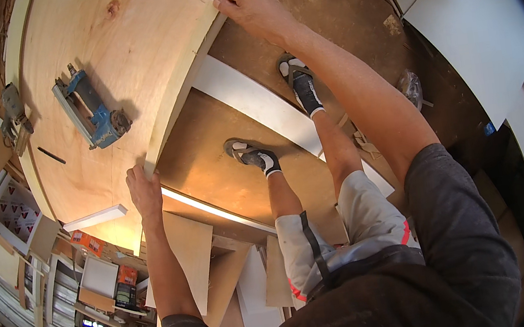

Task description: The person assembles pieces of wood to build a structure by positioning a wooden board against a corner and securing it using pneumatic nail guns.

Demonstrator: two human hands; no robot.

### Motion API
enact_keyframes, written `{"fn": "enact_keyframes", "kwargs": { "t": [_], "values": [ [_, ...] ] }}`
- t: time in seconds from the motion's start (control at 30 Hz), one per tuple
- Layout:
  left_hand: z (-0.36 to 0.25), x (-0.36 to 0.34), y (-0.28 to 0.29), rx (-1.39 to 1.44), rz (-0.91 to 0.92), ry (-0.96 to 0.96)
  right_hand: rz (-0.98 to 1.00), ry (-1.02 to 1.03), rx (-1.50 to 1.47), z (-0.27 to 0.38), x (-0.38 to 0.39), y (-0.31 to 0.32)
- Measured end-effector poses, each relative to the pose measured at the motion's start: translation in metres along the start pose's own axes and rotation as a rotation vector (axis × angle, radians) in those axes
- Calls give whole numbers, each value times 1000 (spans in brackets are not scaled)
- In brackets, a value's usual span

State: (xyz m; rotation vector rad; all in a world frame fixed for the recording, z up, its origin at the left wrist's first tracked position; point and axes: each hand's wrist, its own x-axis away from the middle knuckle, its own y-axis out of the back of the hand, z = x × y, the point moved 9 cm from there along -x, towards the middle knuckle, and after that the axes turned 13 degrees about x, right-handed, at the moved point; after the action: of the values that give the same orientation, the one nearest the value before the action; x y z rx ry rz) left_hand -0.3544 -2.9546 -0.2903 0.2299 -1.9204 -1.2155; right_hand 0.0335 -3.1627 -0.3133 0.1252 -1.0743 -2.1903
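Note:
A pale wooden strip [181, 89] lies along the near edge of a broad plywood panel [147, 43]. My left hand [145, 193] is closed with its fingers at the strip's lower-left end. At the upper-right end, my right hand [253, 10] has its fingers curled over the corner. A blue nail gun [93, 109] rests on its side on the panel, left of the strip. Further left on the panel is a thin black pencil or marker [51, 155]. A short white strip [96, 218] sits at the panel's lower-left edge, near my left hand.
A dark power tool [13, 107] sits at the panel's far left edge. Offcuts and boards [224, 281] lean below my left arm. Long white boards [254, 101] lie on the floor by my feet. Large white sheets [476, 29] stand at the right.

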Motion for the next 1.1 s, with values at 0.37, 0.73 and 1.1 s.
{"fn": "enact_keyframes", "kwargs": {
  "t": [0.37,0.73,1.1],
  "values": [
    [-8,0,-5,-26,-34,-55,-62,-47,22,-17,-2,-15],
    [6,0,-6,50,-85,-40,-133,45,33,-4,-1,-10],
    [-23,-5,-6,106,-126,-53,-157,2,-20,-8,5,-9]
  ]
}}
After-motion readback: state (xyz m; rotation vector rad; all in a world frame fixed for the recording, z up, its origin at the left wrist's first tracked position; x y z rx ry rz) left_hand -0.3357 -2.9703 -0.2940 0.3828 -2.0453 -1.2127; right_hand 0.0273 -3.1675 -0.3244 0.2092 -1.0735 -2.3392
